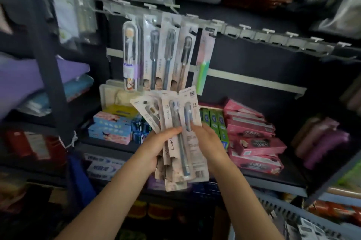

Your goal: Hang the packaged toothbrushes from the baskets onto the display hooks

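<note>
Hooks on the grey metal display rail (273,37) stand bare along its right stretch, which I read as open room, while five hanging toothbrush packs (166,52) crowd the left end. Just below them I see a fanned bundle of carded toothbrush packages (175,122), its top edges near the hanging packs' bottoms. My left hand (156,149) grips the fan from the left, thumb pressed across the front card. My right hand (207,138) pinches the rightmost card's edge, forearm angled up from below. Pink boxes (252,134) sit stacked on the shelf to the right.
</note>
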### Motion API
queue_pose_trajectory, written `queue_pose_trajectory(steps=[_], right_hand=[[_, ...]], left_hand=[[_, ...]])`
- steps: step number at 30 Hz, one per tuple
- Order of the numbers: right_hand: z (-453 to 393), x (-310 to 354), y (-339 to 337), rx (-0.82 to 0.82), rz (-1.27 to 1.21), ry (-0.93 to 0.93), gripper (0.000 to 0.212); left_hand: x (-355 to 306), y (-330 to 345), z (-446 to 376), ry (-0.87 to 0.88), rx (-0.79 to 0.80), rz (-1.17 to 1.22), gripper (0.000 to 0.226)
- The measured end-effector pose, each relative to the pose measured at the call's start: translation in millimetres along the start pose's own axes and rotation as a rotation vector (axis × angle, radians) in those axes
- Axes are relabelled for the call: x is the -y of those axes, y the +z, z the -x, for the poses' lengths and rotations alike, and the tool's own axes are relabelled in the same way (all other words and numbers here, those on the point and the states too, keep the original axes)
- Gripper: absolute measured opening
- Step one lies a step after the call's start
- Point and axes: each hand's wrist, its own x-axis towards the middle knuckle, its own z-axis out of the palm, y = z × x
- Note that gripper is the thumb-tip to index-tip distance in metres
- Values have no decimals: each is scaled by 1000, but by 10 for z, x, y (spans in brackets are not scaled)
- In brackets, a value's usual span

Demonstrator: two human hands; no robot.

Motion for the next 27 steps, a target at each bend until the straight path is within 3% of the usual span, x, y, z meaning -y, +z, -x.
queue_pose_trajectory(steps=[3,7,10,13,16,19,23,27], right_hand=[[-109,198,127,-2,-47,-32,55],[-250,441,214,7,-153,-130,36],[-311,639,274,44,-264,-193,36],[-339,821,294,73,-278,-125,32],[-351,936,313,63,-209,8,52],[-362,1005,426,54,-152,1,59],[-421,1048,558,46,-104,-19,58],[-469,1139,622,41,-210,-39,47]], left_hand=[[-234,-139,-67,57,-12,52,31],[-532,-301,-179,120,-10,116,44],[-759,-384,-189,190,-6,105,41],[-910,-424,-177,257,9,102,30],[-988,-461,-151,289,-3,116,24],[-1014,-533,-148,300,-22,110,30],[-1044,-602,-137,310,-35,88,37],[-1103,-627,-111,357,-1,65,33]])
